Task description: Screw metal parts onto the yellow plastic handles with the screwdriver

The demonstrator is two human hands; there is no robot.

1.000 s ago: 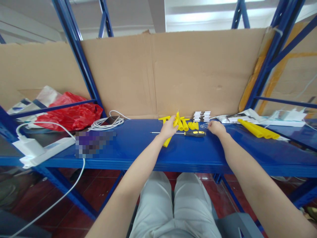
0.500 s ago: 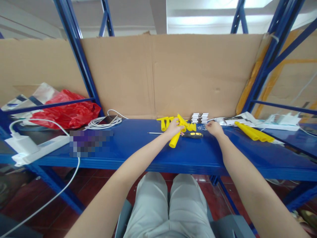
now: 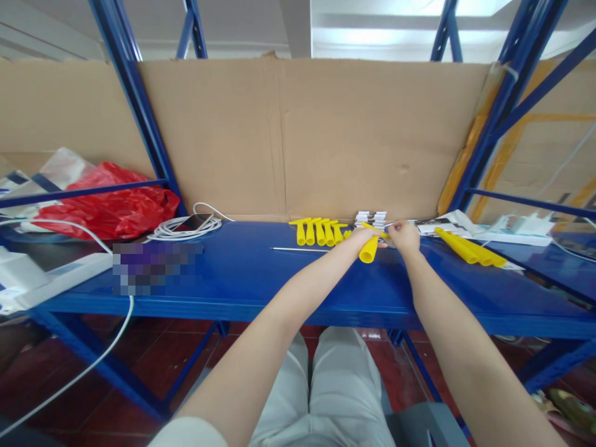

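On the far left of the blue shelf a red plastic bag lies crumpled behind a cross-bar, with a white power strip in front of it. A coil of white cable sits next along, close to the cardboard backing.

Toward the middle, a row of short yellow T-shaped pieces stands against the cardboard. A thin metal screwdriver shaft lies flat in front of them and runs in under the left arm.

The person's left forearm stretches out long and nearly straight from the lower edge, angled rightward. The left hand is closed around a yellow tube, palm down. The tube is held just above the shelf, tilted, with its round open end pointing back toward the person.

The right hand is just beside it, very near the tube's far end. The wrist is bent slightly inward and the back of the hand is up. Its fingers are tucked underneath, so I cannot tell how far they are closed or whether they pinch anything.

Behind the hands is a small stack of white parts. Further right, several long yellow tubes lie side by side on the shelf beside some papers.
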